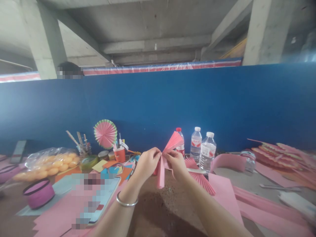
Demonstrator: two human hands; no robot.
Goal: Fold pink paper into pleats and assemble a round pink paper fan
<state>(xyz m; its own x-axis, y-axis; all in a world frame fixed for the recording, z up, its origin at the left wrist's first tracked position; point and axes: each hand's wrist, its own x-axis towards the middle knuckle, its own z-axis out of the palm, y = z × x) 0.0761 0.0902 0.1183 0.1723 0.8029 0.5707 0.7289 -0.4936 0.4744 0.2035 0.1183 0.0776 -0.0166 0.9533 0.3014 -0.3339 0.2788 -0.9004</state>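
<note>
1. Through the head camera I see my left hand (150, 161) and my right hand (175, 162) close together above the table (158, 210), fingertips pinching the pleated paper (161, 174).
2. Both hands are closed on it near its middle; one part spreads up and to the right, and another hangs down between my wrists.
3. A bracelet (127, 201) circles my left wrist.
4. Beside my right forearm, I see a pink fan (202, 180) on the table.
5. Beyond my right hand stand a red-capped bottle (180, 144) and two white-capped bottles (196, 144) (207, 153).
6. On my left are an orange cup (119, 154) holding pens, a bag of orange balls (58, 164) and a purple container (39, 194).
7. A round fan (105, 134) stands upright by the blue partition (153, 105).
8. On my right lie pink sheets (225, 197) and a pile of wavy-edged pieces (276, 156).
</note>
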